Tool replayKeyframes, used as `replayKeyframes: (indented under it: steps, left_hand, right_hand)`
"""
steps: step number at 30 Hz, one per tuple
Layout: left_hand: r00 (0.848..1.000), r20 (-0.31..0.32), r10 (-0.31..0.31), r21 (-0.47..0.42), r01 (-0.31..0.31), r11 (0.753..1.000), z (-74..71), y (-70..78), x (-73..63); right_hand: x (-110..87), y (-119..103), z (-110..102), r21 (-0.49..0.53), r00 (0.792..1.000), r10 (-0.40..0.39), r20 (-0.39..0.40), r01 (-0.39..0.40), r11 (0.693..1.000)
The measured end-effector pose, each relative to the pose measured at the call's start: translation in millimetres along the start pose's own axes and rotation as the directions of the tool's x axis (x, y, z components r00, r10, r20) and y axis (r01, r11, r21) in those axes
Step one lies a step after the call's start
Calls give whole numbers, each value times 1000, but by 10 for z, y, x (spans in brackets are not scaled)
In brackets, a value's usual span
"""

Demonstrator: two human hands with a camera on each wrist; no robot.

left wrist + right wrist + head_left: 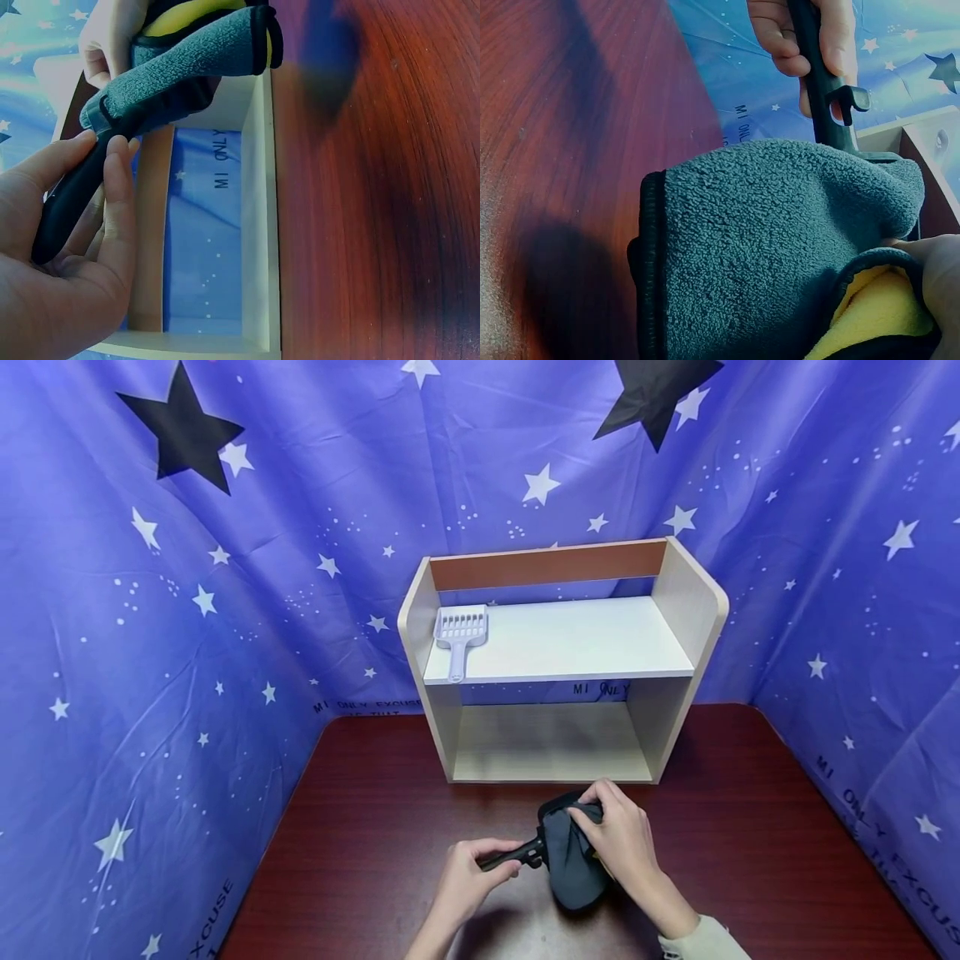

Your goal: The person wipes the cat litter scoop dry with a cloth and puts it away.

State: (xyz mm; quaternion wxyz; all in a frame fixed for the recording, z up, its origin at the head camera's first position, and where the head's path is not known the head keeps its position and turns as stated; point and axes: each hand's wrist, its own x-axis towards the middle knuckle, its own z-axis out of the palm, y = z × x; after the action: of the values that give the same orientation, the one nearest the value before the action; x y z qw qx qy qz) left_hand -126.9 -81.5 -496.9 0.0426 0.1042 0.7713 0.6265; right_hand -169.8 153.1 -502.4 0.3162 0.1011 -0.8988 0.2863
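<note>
Covering much of the black tool's [533, 852] head, a fuzzy grey, black-hemmed, yellow-backed cloth [572, 870] hangs above the table [352, 852], pinched by the right hand [622, 833]; the left hand's [467, 877] fingers clamp the handle [66, 199]. We see table stretching both sides, the shelf's [573, 635] front edge just beyond.

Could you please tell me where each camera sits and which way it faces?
Head: worn on the head, facing forward and down at table and shelf unit; left hand and right hand show.
Left wrist: on that wrist, facing the black handle the left hand grips; that hand shows large, part of the right hand above.
Right wrist: on that wrist, facing the grey cloth; part of the right hand shows at the edge, the left above.
Both wrist views share handle and cloth.
</note>
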Motion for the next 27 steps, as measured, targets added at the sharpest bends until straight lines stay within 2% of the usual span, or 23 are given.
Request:
replayKeyframes:
  steps: [7,14,27]
  left_hand:
    - [1000,8,-6,-13,6,1000,5,-26,10]
    - [1000,3,13,21,-14,1000,-8,-45,-13]
    - [1000,4,20,27,-20,999,-46,-72,-24]
  right_hand:
    - [19,55,-23,-9,1000,28,0,-28,1000]
    - [14,102,-35,-12,999,50,-1,-50,999]
    - [28,182,-97,-17,998,58,-26,-58,998]
